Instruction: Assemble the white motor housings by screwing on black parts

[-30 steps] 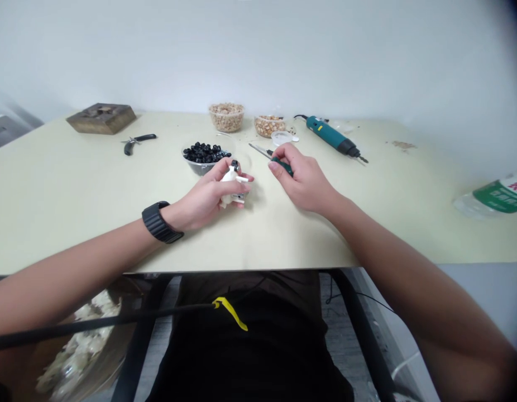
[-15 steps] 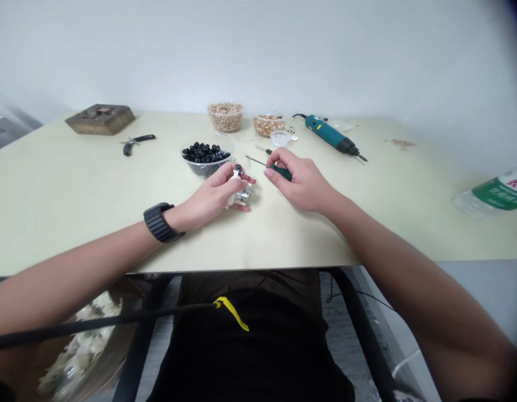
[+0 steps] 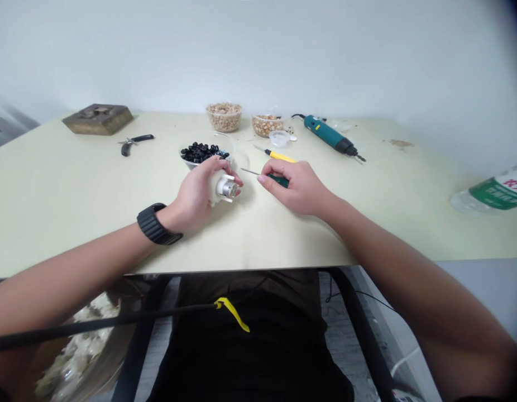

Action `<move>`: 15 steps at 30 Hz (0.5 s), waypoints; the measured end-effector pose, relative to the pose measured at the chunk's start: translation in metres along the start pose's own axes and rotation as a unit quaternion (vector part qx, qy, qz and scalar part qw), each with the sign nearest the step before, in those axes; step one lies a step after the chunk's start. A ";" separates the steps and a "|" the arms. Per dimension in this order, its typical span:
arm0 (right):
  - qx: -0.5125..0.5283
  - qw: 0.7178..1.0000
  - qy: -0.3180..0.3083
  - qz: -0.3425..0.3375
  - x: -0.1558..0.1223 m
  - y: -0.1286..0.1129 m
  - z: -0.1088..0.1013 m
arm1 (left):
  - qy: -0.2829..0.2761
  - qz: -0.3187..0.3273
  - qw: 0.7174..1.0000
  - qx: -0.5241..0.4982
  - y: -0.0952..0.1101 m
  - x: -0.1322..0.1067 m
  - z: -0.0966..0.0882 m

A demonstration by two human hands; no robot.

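My left hand [image 3: 196,190] is closed around a white plastic part with a silver motor [image 3: 229,188] set in it; the motor end faces right. Fingers hide the far side of the part. In my right hand [image 3: 298,184] is a screwdriver with a dark green handle [image 3: 279,180], and its thin shaft points left towards the part without touching it. Just behind my left hand stands a clear bowl of black plastic pieces [image 3: 201,152]. Beyond my right hand lies a yellow-handled knife [image 3: 282,157].
At the back are a tub of beige pieces [image 3: 224,118], a tub of orange-brown pieces [image 3: 267,126], a small clear cup [image 3: 279,138] and a teal electric screwdriver [image 3: 330,135]. Cutting pliers [image 3: 135,143] and a brown block [image 3: 98,119] are at left. A bottle [image 3: 493,194] lies right.
My left hand has turned the white part, so the motor end now faces right. My right hand has lowered slightly with the screwdriver, and the knife's yellow handle has come into view.
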State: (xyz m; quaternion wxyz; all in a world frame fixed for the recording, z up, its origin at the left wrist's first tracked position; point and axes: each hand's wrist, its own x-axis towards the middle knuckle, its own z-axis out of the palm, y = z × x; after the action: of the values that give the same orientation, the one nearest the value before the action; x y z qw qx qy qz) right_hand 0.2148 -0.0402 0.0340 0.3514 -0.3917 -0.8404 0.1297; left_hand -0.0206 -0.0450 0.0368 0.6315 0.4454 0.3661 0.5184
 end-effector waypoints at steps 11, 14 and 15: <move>0.004 0.999 0.018 -0.029 -0.003 -0.001 0.008 | 0.015 -0.096 0.993 -0.072 0.013 -0.005 0.008; 0.011 0.999 0.020 -0.029 -0.002 -0.001 0.009 | 0.017 -0.109 0.990 -0.082 0.015 -0.008 0.011; 0.015 0.999 0.023 -0.031 -0.002 -0.001 0.010 | 0.014 -0.112 0.990 -0.088 0.016 -0.008 0.012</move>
State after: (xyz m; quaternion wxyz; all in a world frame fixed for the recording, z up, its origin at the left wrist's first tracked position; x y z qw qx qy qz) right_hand 0.2085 -0.0414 0.0265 0.3801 -0.3634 -0.8417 0.1227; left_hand -0.0165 -0.0544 0.0555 0.7172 0.3366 0.3756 0.4809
